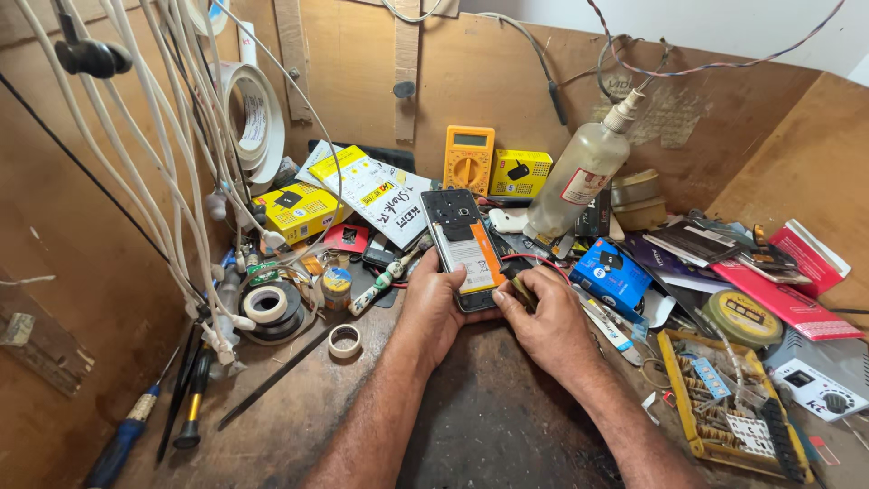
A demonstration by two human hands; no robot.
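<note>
Nearest us our two forearms reach in over the dark, worn worktop (489,426). Our left hand (433,308) cups the opened phone (463,249) from below and from its left side, fingers curled around the edge so that the exposed back faces up and stays steady. Our right hand (543,319) sits at the phone's near right corner, thumb and forefinger pressed together on a small dark tool (522,290), probably to work at that edge; what its tip touches we cannot tell. The phone lies tilted just above the bench, at the middle of the scene, its orange-and-white battery showing.

To the near left lie screwdrivers (136,426) and rolls of tape (344,340); to the near right, a yellow parts tray (724,398). Farther back stand a blue box (611,272), a clear squeeze bottle (579,177) and a yellow multimeter (468,158), within easy reach against the wooden wall, with white cables (172,163) hanging at far left.
</note>
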